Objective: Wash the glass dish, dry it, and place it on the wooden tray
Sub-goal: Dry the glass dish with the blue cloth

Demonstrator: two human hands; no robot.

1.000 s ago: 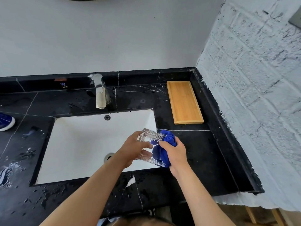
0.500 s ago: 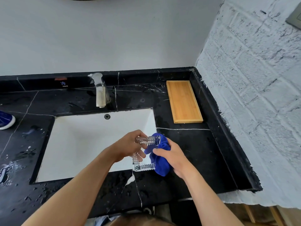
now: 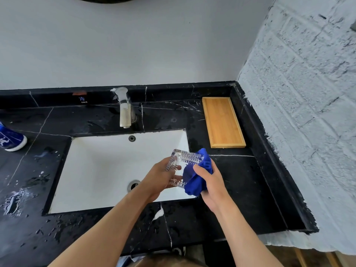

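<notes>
— Since half a second back the glass dish (image 3: 184, 166) has been turned in the person's grip, hasn't it?

— Yes. Its ribbed rim now tips up and away toward the tap (image 3: 124, 108), where a moment ago one corner hung lower, and the blue cloth (image 3: 196, 176) has slid round to its right side.

— Where does it sit exactly?

— Held in the air over the right front part of the white sink (image 3: 100, 170), clear of the basin and clear of the desk (image 3: 240, 189). The left hand (image 3: 163, 179) grasps its left edge, fingers (image 3: 176, 177) wrapped under and onto the glass. The right hand (image 3: 211, 182) is clenched on the bunched cloth, pressing it against the dish.

— So which step is this?

— Drying, by the look of it. No water runs from the tap, and the cloth is working the glass. Washing seems done; placing is not yet begun.

— And the wooden tray (image 3: 223, 122)?

— Lying on the desk at the back right, beyond the sink's corner, well apart from the hands and with nothing on it.

— What does the next move call for?

— Probably more wiping across the ribbed walls, which would hold droplets, then a carry up and right to the tray. Wet patches dot the desk, so the dish should go straight to the wood and come down flat inside the raised rim.
</notes>
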